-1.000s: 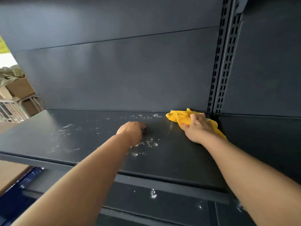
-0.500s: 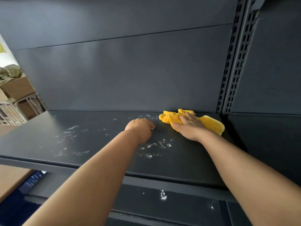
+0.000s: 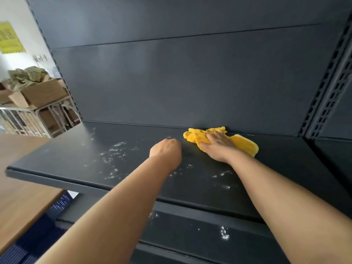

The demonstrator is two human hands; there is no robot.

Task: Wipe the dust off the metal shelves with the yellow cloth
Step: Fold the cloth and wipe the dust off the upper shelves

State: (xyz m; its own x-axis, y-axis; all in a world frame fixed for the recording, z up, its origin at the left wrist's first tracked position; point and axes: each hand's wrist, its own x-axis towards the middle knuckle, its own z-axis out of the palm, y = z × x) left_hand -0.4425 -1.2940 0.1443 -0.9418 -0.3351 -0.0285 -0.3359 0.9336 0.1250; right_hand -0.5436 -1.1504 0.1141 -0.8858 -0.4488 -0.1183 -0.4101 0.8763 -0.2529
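The yellow cloth [image 3: 194,137] is being drawn leftward from the back right corner of the shelf [image 3: 285,161] under the flat-fingered right hand [image 3: 217,147], the left hand [image 3: 165,152] being rested curled and apparently empty, with dust [image 3: 114,151] ahead being approached.

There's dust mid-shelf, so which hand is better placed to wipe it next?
Right hand: it presses the yellow cloth on the metal shelf near the dust specks. The left hand rests curled, apparently empty.

At ten o'clock a white wall [image 3: 21,60] carries a yellow poster [image 3: 9,37]. Near nine, cardboard boxes [image 3: 44,92] sit piled on a pale metal rack [image 3: 22,121]. A wooden tabletop [image 3: 21,168] lies at eight, with a blue mesh crate [image 3: 36,237] at seven.
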